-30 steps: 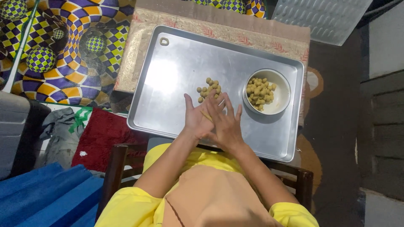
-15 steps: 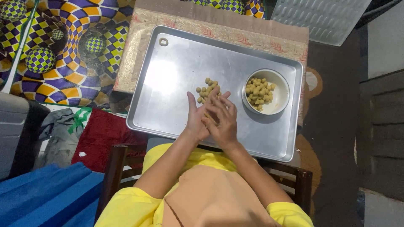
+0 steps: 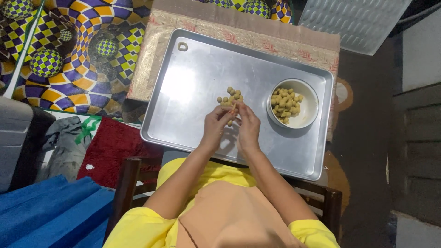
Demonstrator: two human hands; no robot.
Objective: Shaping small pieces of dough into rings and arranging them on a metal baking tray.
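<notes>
A large metal tray [image 3: 193, 82] lies on a cloth-covered table in front of me. A small cluster of pale dough balls [image 3: 230, 96] sits near its middle. To the right on the tray stands a white bowl [image 3: 308, 108] holding several more dough balls [image 3: 285, 104]. My left hand [image 3: 217, 125] and my right hand [image 3: 248, 124] meet just below the cluster, fingertips pinching a small strip of dough [image 3: 233, 109] between them.
A beige patterned cloth [image 3: 257, 34] lies under the tray. A bright purple-and-yellow patterned mat [image 3: 78, 50] covers the floor at left. Red cloth [image 3: 115, 147] and blue fabric [image 3: 50, 211] lie at lower left. Dark wooden chair posts [image 3: 126, 193] flank my lap.
My hands were pressed flat together, palm on palm; now they have parted slightly and the fingertips hold a small dough strip close to the cluster.
</notes>
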